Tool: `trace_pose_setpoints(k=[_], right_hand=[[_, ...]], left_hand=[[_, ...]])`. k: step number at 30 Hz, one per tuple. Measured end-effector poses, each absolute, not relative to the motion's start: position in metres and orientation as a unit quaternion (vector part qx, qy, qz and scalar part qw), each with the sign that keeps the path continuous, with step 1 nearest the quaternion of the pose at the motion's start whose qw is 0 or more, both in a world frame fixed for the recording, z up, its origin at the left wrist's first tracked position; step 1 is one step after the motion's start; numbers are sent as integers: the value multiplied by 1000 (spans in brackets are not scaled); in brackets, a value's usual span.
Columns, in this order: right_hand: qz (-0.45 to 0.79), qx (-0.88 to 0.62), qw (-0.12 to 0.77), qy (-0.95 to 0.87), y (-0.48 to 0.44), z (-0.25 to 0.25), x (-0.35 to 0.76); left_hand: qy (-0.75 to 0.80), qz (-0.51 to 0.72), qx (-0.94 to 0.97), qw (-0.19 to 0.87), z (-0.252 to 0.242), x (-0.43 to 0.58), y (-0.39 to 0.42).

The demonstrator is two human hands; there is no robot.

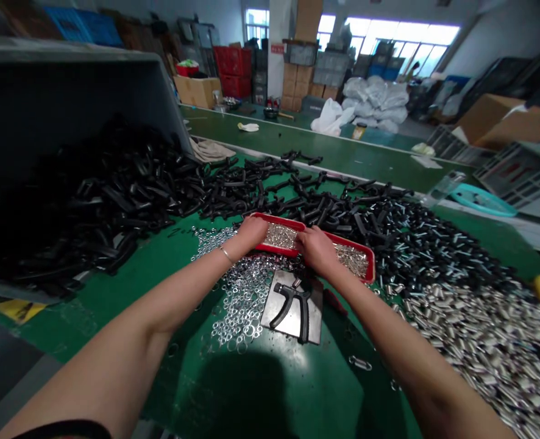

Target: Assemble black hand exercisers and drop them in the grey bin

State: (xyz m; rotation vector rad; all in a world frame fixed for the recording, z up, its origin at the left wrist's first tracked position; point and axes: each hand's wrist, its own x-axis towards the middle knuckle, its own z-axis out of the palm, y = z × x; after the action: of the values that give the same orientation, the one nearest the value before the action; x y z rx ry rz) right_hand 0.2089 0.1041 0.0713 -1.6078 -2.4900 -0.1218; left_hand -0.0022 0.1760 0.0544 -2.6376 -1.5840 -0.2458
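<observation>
My left hand [253, 231] reaches into the left end of a red tray [277, 249] of small metal parts, its fingers curled and their tips hidden. Bent fingers of my right hand [318, 250] are at that tray's right end, where a second red tray [372, 268] with small metal pins adjoins it. What either hand pinches, if anything, is too small or covered. In front of the trays lies a flat metal plate [277, 312]. A black two-legged plastic handle [303, 317] rests on it, with a small metal cylinder [296, 283] near its top.
Loose metal rings [240, 305] spread left of the plate. Black handles [133, 195] spill from a large grey bin [169, 91] and across the back. Black parts with screws [434, 244] and shiny metal sleeves [493, 347] heap at right. A spring-like metal piece [360, 363] lies near the front.
</observation>
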Motion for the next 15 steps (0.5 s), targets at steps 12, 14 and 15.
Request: trace_pose_setpoints(k=[12, 14, 15], right_hand=[[-52, -539, 87, -837, 148, 35, 189], [-54, -541, 100, -833, 147, 34, 188], [-54, -543, 107, -831, 147, 33, 187]], left_hand=[[-512, -166, -843, 12, 32, -7, 161], [-498, -218, -839, -12, 36, -4, 139], [-481, -237, -843, -39, 37, -2, 123]])
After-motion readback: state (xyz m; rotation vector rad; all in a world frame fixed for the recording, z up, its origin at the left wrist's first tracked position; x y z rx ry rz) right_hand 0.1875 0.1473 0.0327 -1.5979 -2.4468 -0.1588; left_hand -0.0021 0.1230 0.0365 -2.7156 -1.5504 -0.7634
